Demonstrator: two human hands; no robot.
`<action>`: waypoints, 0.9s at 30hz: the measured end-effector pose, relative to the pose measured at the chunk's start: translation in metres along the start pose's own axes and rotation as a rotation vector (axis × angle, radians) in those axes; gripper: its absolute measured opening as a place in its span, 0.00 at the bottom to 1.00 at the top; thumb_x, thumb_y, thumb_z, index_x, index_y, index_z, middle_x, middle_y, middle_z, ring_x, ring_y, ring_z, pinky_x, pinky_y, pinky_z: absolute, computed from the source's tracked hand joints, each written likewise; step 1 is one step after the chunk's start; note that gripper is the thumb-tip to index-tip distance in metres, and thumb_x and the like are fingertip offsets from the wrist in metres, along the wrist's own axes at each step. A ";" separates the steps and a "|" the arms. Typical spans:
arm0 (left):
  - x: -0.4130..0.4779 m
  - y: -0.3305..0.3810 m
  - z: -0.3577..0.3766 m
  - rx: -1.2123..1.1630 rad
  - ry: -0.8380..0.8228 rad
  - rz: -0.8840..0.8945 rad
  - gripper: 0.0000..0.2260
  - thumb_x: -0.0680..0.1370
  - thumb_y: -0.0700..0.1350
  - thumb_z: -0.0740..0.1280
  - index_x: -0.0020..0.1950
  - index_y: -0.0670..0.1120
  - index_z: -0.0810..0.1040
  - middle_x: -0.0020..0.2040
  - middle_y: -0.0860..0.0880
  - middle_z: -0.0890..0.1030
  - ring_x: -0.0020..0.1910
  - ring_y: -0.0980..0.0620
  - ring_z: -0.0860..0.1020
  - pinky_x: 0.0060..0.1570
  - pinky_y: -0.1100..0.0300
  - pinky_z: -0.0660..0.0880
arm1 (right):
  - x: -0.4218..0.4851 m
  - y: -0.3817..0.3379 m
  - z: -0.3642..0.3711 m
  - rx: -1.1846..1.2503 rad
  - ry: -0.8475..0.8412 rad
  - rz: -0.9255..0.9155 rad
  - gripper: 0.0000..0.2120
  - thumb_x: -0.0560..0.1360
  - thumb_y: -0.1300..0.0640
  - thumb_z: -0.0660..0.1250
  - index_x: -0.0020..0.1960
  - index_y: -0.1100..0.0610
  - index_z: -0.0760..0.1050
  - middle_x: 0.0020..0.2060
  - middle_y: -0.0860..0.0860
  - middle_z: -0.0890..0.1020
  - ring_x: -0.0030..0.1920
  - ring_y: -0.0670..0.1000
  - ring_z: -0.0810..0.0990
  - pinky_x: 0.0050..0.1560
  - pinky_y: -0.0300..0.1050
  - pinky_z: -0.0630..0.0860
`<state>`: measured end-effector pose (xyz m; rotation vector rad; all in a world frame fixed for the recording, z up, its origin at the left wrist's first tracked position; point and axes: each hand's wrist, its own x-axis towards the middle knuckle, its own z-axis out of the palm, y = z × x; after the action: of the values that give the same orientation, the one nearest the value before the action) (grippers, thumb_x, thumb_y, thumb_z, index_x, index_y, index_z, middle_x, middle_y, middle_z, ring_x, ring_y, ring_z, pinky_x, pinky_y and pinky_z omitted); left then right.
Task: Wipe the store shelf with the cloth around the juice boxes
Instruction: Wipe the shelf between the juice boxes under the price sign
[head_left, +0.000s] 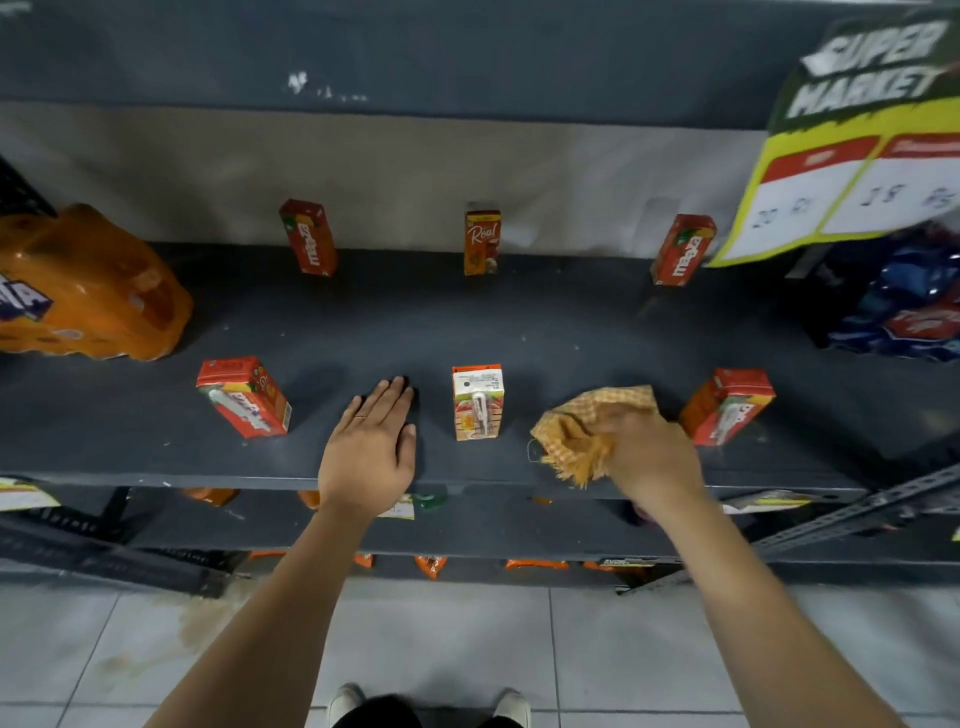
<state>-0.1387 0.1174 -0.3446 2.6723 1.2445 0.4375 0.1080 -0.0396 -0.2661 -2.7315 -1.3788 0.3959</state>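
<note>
Left hand (370, 453) flat and spread, right hand (641, 453) clutching one cloth (582, 431) among six juice boxes (477, 401).

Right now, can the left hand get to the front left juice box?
Probably yes. The left hand lies flat on the shelf beside the front left juice box, with only bare shelf between them.

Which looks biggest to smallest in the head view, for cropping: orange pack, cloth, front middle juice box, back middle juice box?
1. Orange pack
2. Cloth
3. Front middle juice box
4. Back middle juice box

The two boxes may be equal in fact; the back one is farther away.
</note>
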 end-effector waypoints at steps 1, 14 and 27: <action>0.000 0.000 0.000 0.003 -0.005 0.000 0.25 0.79 0.51 0.49 0.73 0.44 0.67 0.74 0.48 0.67 0.74 0.50 0.63 0.74 0.51 0.57 | 0.012 0.002 -0.011 0.027 -0.037 0.031 0.17 0.76 0.59 0.59 0.60 0.49 0.80 0.59 0.53 0.82 0.56 0.60 0.81 0.55 0.50 0.78; 0.000 0.000 0.004 0.019 -0.002 -0.023 0.24 0.80 0.51 0.50 0.74 0.45 0.66 0.75 0.48 0.66 0.74 0.50 0.62 0.75 0.53 0.55 | 0.029 -0.005 0.002 -0.073 0.070 -0.046 0.19 0.77 0.65 0.56 0.62 0.55 0.79 0.61 0.57 0.80 0.60 0.60 0.79 0.58 0.52 0.78; -0.002 0.000 0.006 0.036 0.020 -0.008 0.21 0.82 0.48 0.54 0.75 0.45 0.64 0.76 0.49 0.64 0.75 0.51 0.60 0.75 0.55 0.51 | 0.005 0.008 -0.030 0.039 0.122 -0.083 0.24 0.76 0.66 0.55 0.66 0.50 0.76 0.64 0.57 0.78 0.60 0.62 0.79 0.58 0.52 0.76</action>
<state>-0.1382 0.1162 -0.3506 2.6984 1.2807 0.4462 0.1244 -0.0387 -0.2394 -2.6090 -1.4317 0.2440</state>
